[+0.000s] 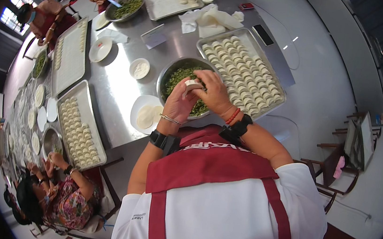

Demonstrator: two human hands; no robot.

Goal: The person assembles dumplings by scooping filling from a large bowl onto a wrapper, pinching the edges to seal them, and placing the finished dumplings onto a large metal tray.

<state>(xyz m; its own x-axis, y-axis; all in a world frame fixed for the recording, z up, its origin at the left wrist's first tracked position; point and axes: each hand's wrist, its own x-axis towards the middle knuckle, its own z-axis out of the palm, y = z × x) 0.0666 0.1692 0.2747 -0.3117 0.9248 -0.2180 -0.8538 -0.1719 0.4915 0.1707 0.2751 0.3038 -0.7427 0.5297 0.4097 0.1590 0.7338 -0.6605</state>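
Between my two hands is a pale, folded dumpling [192, 85], held above a steel bowl [161, 80] of chopped green filling [179, 76]. My left hand [178, 103] supports it from below and the left side. The fingers of my right hand [214, 92] pinch its right end and upper edge. Left of my left wrist, a white plate [137, 106] carries round dough wrappers [145, 116]. To the right of the bowl, a metal tray [281, 94] is lined with rows of finished dumplings [243, 72]. My hands hide part of the filling.
A small bowl of white powder [140, 69] and an empty white bowl [100, 49] stand on the steel table [125, 76]. Crumpled paper [210, 19] and a phone [263, 35] lie beyond the tray. Co-workers with dumpling trays [82, 125] work at left and across. A chair [334, 167] stands right.
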